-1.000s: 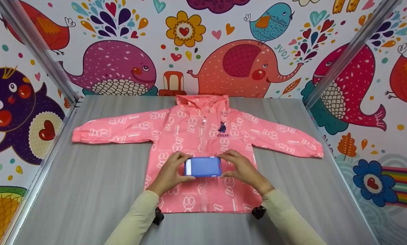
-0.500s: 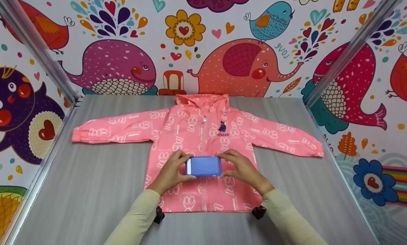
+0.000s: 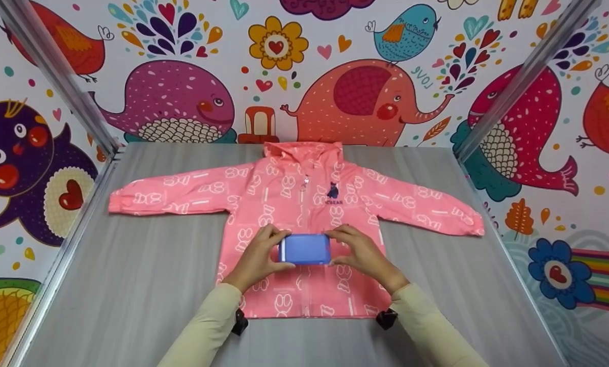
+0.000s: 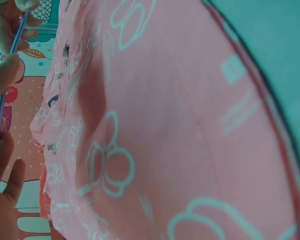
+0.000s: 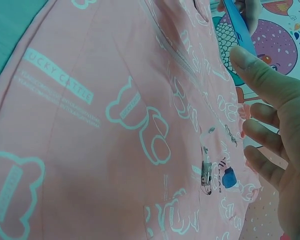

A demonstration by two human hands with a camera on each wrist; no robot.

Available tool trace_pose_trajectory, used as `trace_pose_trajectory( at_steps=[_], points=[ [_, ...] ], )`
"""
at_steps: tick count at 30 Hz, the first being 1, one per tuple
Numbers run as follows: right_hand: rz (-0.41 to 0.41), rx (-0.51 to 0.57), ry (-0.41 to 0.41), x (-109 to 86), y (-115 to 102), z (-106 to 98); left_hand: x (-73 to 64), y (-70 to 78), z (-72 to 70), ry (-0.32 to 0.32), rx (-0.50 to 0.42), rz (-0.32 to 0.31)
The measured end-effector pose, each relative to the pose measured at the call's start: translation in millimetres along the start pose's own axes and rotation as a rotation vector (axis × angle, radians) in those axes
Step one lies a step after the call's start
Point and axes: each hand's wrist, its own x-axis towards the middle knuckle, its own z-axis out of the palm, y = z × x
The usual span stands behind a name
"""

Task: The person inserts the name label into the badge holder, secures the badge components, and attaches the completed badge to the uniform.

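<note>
Blue is filling the gap between the fingers of the left hand (image 3: 258, 259) and the right hand (image 3: 364, 256): both hands are grasping a phone (image 3: 306, 248), pinching its 2 short ends, the thumbs pressing on the near side and the index fingers on the far side. In the right wrist view, 3 other fingers of the right hand are hanging loosely off it. The phone's long axis is running side to side between the palms, so neither hand is sitting nearer; the phone is lying inward from each set of fingertips. In the left wrist view it is showing edge-on against the wall (image 3: 335, 30), raised clear of the cloth. Below it a pink jacket (image 3: 263, 209) is lying front up, and from the head view the phone is covering part of the zip (image 3: 304, 211), its long axis crossing that line at roughly a right angle. Farther out, the zip is leading away toward the hood (image 3: 304, 149), while the 2 jacket sleeves (image 3: 182, 191) are stretching left and right across the grey table (image 3: 131, 285), well apart from the fingers.
</note>
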Motion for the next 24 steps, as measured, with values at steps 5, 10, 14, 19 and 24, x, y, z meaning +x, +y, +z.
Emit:
trace_pose_trajectory(
  at_steps=[5, 10, 14, 19, 24],
  points=[
    [0.008, -0.001, 0.001, 1.2, -0.3, 0.5, 0.4, 1.0, 0.4, 0.001, -0.012, -0.012],
    [0.013, 0.016, -0.001, 1.4, 0.8, 2.1, 1.2, 1.2, 1.2, -0.01, -0.02, -0.02],
    [-0.013, 0.009, 0.012, 1.1, 2.7, 4.2, 2.1, 1.1, 2.1, -0.018, -0.022, -0.018],
    [-0.065, -0.046, 0.054, 1.4, 4.5, 5.9, 3.6, 1.3, 3.1, -0.033, -0.06, -0.022],
    [-0.053, -0.061, 0.052, 1.4, 4.7, 7.1, 4.4, 2.0, 3.6, -0.059, -0.101, -0.042]
  ],
)
